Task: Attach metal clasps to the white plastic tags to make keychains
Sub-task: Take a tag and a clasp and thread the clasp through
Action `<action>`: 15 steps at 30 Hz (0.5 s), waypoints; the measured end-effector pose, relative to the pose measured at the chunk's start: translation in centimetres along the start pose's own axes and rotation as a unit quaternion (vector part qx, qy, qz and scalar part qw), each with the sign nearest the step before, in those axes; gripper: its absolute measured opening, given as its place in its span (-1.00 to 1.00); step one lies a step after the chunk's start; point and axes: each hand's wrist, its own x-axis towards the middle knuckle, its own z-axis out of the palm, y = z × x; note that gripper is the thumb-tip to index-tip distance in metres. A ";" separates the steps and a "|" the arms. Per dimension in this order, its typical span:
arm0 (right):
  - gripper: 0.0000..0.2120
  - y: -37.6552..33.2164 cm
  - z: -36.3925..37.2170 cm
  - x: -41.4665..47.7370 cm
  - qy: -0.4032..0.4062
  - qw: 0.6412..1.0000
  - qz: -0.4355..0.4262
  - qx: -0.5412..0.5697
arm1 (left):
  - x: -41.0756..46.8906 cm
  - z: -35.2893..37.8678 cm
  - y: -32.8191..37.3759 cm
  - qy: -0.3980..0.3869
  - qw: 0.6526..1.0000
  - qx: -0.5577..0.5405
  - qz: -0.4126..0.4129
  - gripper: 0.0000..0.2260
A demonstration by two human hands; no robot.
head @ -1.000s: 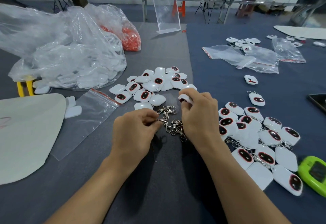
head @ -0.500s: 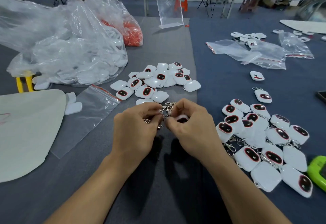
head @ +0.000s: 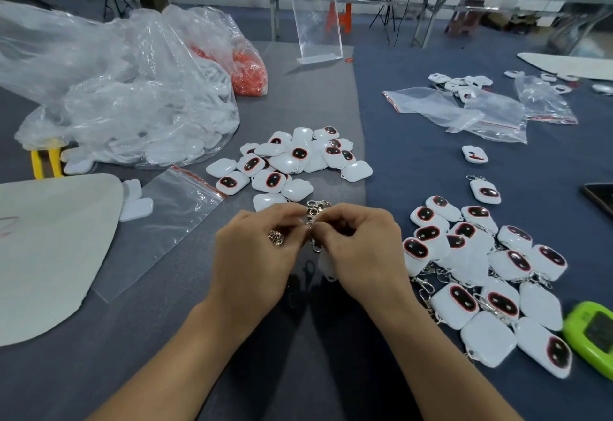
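My left hand [head: 255,254] and my right hand [head: 361,251] meet above the grey mat, fingertips together. Between them hangs a metal clasp [head: 314,221], pinched by both hands. My left hand also holds a small bunch of clasps [head: 275,237] in its curled fingers. A white tag [head: 326,266] sits under my right palm, mostly hidden. A pile of bare white tags [head: 292,162] lies just beyond my hands. To the right lies a pile of tags with clasps [head: 487,274] fitted.
A big clear bag of white tags [head: 109,99] and a bag of red parts [head: 248,72] stand at far left. Empty zip bags [head: 166,221] [head: 464,112], a pale board [head: 43,248], a green device [head: 593,334], a phone [head: 600,196] and an acrylic stand [head: 316,26] surround the work area.
My right hand came back from the loose tag pile with a tag and closed against my left hand. The clasps rose off the mat with my hands.
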 end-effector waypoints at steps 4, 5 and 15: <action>-0.85 0.3 -0.1 0.4 -0.015 0.995 0.027 0.099 | 0.4 -0.1 0.2 -0.033 0.993 -0.082 -0.076 -0.79; -0.83 0.3 0.0 0.4 -0.027 0.993 0.024 0.110 | 0.5 -0.2 0.2 -0.039 0.991 -0.094 -0.085 -0.78; -0.80 0.5 0.1 0.3 -0.057 0.996 0.021 0.060 | 0.3 -0.3 0.5 -0.017 1.000 0.019 -0.002 -0.86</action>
